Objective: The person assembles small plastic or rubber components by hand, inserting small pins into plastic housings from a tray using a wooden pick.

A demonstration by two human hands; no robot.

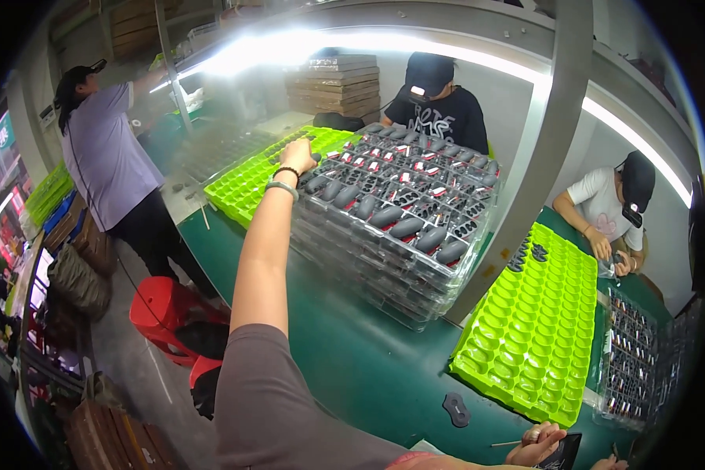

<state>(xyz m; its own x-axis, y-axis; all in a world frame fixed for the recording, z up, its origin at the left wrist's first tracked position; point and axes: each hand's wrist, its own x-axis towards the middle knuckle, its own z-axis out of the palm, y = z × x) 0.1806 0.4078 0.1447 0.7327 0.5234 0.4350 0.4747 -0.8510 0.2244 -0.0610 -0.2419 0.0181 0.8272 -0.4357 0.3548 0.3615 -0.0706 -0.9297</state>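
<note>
At eleven o'clock, our left hand point(296, 154) grasps a dark-grey rounded piece point(316, 157); at five, we cannot tell whether our right hand point(536, 446) grips a flat black packet point(569, 453).

Bright tube light point(415, 42), hazy glare beneath, bent edges, black corners

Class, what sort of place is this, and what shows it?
Probably an assembly workshop: clear trays of dark parts stand stacked on a green table, with lime-green trays nearby and strip lights above.
</note>
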